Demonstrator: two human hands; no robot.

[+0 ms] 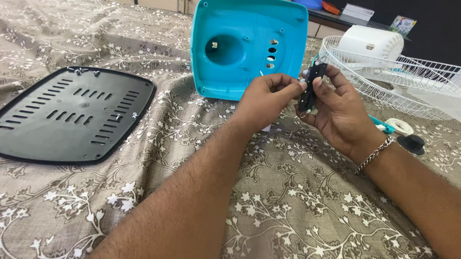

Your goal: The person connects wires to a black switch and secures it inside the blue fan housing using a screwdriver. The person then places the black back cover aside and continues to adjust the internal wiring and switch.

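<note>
Pinching a black switch strip (pixel 311 87) between both hands (pixel 301 104)

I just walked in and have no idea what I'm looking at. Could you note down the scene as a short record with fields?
Surface: bed or table under a brown floral cloth
Left hand: pinching the top of a small black switch part
Right hand: gripping the same part from the side, chain bracelet on the wrist
Behind the hands: turquoise plastic housing, standing on edge, inside facing the camera
Left side: black vented plate, lying flat
Right side: white wire fan guard; black knob
</note>
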